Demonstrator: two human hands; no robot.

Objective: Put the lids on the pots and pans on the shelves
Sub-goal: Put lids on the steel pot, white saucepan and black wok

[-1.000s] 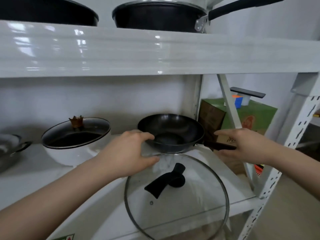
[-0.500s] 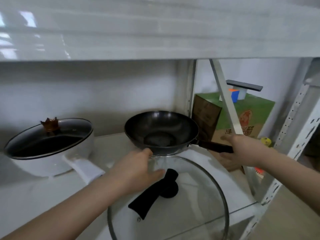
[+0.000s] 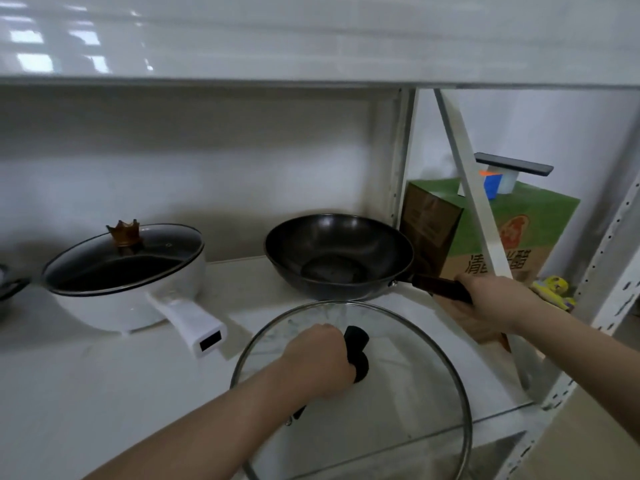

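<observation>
The left hand (image 3: 320, 358) has its grip closed on the glass lid's (image 3: 415, 393) black handle (image 3: 356, 351). The right hand (image 3: 491, 299) grips the wok's (image 3: 337, 254) handle near the shelf's (image 3: 104, 393) right edge.

On the shelf (image 3: 86, 375) I see a pot (image 3: 121, 289) on the left with its own lid (image 3: 124, 258) on top. The wok (image 3: 337, 256) sits to its right. The big lid (image 3: 398, 393) is in front of the wok. A box (image 3: 491, 233) stands behind, off the right end.

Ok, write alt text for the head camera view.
A person's left hand grips the black handle of a glass lid on a white shelf, while the right hand holds the handle of an uncovered black wok. A lidded white pot sits to the left.
</observation>
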